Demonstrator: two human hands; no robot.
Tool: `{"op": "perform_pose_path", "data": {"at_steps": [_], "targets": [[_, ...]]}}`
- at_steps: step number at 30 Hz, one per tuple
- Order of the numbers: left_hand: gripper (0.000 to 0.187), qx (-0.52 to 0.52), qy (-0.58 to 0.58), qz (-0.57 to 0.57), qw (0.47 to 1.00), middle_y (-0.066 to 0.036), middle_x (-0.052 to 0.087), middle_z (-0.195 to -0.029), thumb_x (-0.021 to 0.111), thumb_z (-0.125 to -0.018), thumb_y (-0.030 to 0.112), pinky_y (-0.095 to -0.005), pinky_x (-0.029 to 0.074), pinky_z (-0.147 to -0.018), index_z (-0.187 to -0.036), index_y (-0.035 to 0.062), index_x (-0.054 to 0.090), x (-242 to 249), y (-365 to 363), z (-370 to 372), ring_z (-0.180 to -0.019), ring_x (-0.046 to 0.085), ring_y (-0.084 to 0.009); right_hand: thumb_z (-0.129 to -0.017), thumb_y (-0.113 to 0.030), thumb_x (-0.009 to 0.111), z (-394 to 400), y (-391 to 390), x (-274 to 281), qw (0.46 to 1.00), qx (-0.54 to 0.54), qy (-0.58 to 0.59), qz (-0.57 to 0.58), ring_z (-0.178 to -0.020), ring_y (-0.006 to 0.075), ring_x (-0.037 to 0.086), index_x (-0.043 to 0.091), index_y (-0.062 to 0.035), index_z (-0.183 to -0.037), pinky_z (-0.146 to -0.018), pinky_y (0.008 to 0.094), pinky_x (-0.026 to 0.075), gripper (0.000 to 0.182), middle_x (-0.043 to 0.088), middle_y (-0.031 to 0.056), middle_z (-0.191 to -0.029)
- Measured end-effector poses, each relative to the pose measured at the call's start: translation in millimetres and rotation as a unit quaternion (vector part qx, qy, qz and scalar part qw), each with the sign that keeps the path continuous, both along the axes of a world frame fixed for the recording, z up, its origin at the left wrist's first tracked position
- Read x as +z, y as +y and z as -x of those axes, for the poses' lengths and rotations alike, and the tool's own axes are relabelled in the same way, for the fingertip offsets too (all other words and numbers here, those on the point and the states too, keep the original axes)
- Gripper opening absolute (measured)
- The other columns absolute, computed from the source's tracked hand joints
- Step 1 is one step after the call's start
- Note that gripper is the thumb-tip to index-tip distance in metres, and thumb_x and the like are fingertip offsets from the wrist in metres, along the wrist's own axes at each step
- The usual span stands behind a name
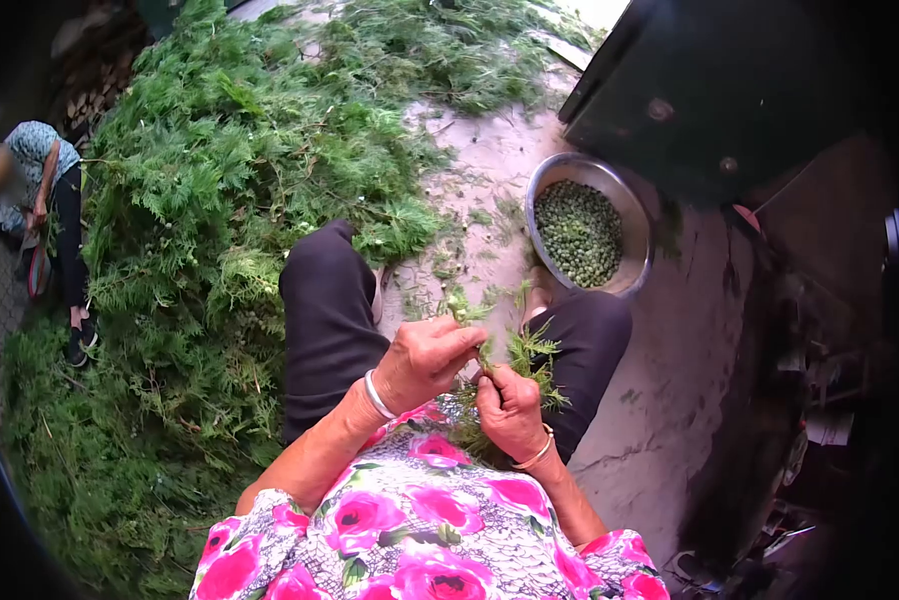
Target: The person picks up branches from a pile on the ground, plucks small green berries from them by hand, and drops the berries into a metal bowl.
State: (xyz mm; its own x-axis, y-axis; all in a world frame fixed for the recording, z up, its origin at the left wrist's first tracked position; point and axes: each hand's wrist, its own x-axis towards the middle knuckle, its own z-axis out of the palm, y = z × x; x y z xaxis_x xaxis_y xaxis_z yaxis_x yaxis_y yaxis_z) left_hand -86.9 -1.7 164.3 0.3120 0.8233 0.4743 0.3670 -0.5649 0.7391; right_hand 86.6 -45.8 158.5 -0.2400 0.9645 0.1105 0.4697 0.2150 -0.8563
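Observation:
Above my lap, my left hand pinches the upper part of a green leafy sprig. Close beside it on the right, my right hand has its fingers closed on the same greenery, whose feathery leaves stick out past the knuckles. The two hands nearly touch at the fingertips. Beyond my right knee stands a metal bowl holding many small round green cones. A large heap of cut green branches lies to the left and ahead of my knees.
Another person bends over at the far left beside the heap. A dark panel stands at the upper right. Scattered leaf bits lie on the concrete floor. Assorted objects lie along the right side.

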Motion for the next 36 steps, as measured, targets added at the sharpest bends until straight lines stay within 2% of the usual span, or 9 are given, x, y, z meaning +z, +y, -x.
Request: {"op": "perform_pose_path", "data": {"at_steps": [3, 6, 10, 16, 21, 25, 28, 31, 36], "targets": [[0.017, 0.077, -0.127, 0.132, 0.980, -0.004, 0.054, -0.065, 0.063, -0.078, -0.002, -0.0287, 0.039, -0.045, -0.094, 0.0018, 0.063, -4.4, -3.3, -0.6, -0.054, 0.052, -0.0146, -0.078, 0.002, 0.055, -4.0, -1.0, 0.3, 1.000, -0.005, -0.020, -0.007, -0.060, 0.0332, 0.057, 0.054, 0.0001, -0.077, -0.053, 0.0387, 0.042, 0.002, 0.055, 0.0162, -0.066], [0.009, 0.195, -0.491, 0.389, 0.754, 0.000, 0.056, -0.070, 0.058, -0.089, 0.011, -0.0211, 0.038, -0.043, -0.094, 0.0045, 0.061, -2.4, 8.2, 20.8, -0.056, 0.050, -0.0065, -0.078, 0.001, 0.056, -6.4, -4.2, 3.3, 0.999, -0.028, 0.011, 0.015, -0.058, 0.0328, 0.056, 0.053, 0.0000, -0.075, -0.052, 0.0390, 0.042, 0.004, 0.053, 0.0162, -0.064], [0.015, 0.180, -0.630, 0.375, 0.656, -0.011, 0.061, -0.086, 0.055, -0.089, 0.010, -0.0251, 0.047, -0.055, -0.100, 0.0005, 0.057, 6.2, 46.4, 53.3, -0.066, 0.056, -0.0139, -0.078, -0.001, 0.056, -12.1, -5.4, 0.0, 0.997, -0.067, 0.032, 0.038, -0.055, 0.0327, 0.055, 0.052, -0.0001, -0.074, -0.050, 0.0392, 0.041, 0.007, 0.052, 0.0166, -0.060], [0.035, -0.005, -0.609, 0.368, 0.703, -0.023, 0.057, -0.106, 0.055, -0.091, 0.021, -0.0413, 0.048, -0.087, -0.115, -0.0030, 0.051, 85.4, 144.2, -44.6, -0.095, 0.059, -0.0278, -0.079, -0.001, 0.057, -13.9, -7.5, -9.2, 0.995, -0.084, 0.056, 0.009, -0.053, 0.0329, 0.055, 0.050, -0.0014, -0.073, -0.048, 0.0402, 0.041, 0.009, 0.050, 0.0165, -0.057], [0.045, 0.043, -0.443, 0.222, 0.868, -0.013, 0.054, -0.119, 0.061, -0.088, 0.029, -0.0533, 0.032, -0.096, -0.125, 0.0051, 0.050, 115.6, 194.8, -116.2, -0.121, 0.043, -0.0216, -0.080, -0.001, 0.055, -19.3, -6.4, -3.2, 0.991, -0.101, 0.084, 0.019, -0.053, 0.0323, 0.055, 0.052, -0.0010, -0.075, -0.048, 0.0397, 0.041, 0.006, 0.050, 0.0166, -0.058], [0.027, -0.041, -0.543, 0.292, 0.786, -0.022, 0.058, -0.095, 0.054, -0.092, 0.009, -0.0331, 0.055, -0.075, -0.106, -0.0134, 0.051, 100.1, 168.8, -85.3, -0.085, 0.061, -0.0273, -0.081, -0.001, 0.055, -26.4, -5.2, -3.0, 0.985, -0.121, 0.120, 0.040, -0.049, 0.0261, 0.054, 0.057, -0.0002, -0.080, -0.046, 0.0356, 0.040, 0.003, 0.051, 0.0139, -0.057], [0.013, -0.013, -0.539, 0.442, 0.717, -0.009, 0.062, -0.082, 0.060, -0.086, 0.006, -0.0210, 0.048, -0.054, -0.096, -0.0025, 0.060, 72.7, 130.9, -45.4, -0.064, 0.057, -0.0118, -0.084, -0.001, 0.054, -31.0, -3.7, -1.4, 0.973, -0.115, 0.180, 0.090, -0.045, 0.0108, 0.046, 0.061, 0.0019, -0.086, -0.043, 0.0285, 0.035, 0.008, 0.048, 0.0058, -0.053], [0.012, -0.013, -0.375, 0.393, 0.839, -0.003, 0.058, -0.063, 0.058, -0.086, 0.006, -0.0176, 0.034, -0.042, -0.091, -0.0041, 0.062, 41.9, 84.6, -20.3, -0.048, 0.047, -0.0047, -0.084, 0.001, 0.053, -33.7, 1.0, 6.9, 0.974, -0.088, 0.187, 0.093, -0.046, 0.0077, 0.042, 0.061, 0.0024, -0.087, -0.043, 0.0262, 0.033, 0.009, 0.047, 0.0018, -0.055], [0.019, 0.014, -0.241, 0.406, 0.882, 0.000, 0.061, -0.068, 0.065, -0.083, 0.008, -0.0146, 0.031, -0.044, -0.099, -0.0015, 0.065, 34.7, 41.2, -7.8, -0.051, 0.044, -0.0001, -0.082, 0.002, 0.054, -29.9, 2.3, 4.4, 0.985, -0.033, 0.151, 0.077, -0.050, 0.0136, 0.048, 0.061, 0.0036, -0.086, -0.047, 0.0283, 0.037, 0.008, 0.052, 0.0073, -0.061]]}}
